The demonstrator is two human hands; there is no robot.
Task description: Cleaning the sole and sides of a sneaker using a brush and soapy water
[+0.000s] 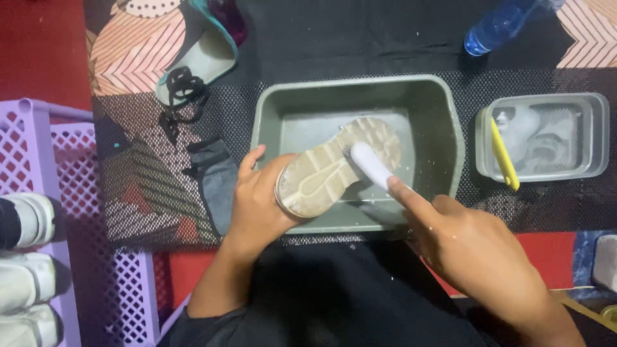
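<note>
The left hand point(257, 205) grips a sneaker point(337, 167), sole up, over the grey plastic basin point(450, 128); the right hand point(469, 244) is closed around a white brush point(371, 164) pressed to the sole. The basin sits on a dark mesh mat point(141, 180) over red floor point(38, 51), with a purple lattice rack point(103, 283) at the left.

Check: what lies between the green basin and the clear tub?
Head view: only bare black mesh mat lies between the basin and the tub.

basin point(450, 122): matt grey-green plastic | sole point(328, 170): grimy ridged rubber | brush point(369, 164): smooth white plastic | rack point(38, 128): lilac plastic lattice
</note>
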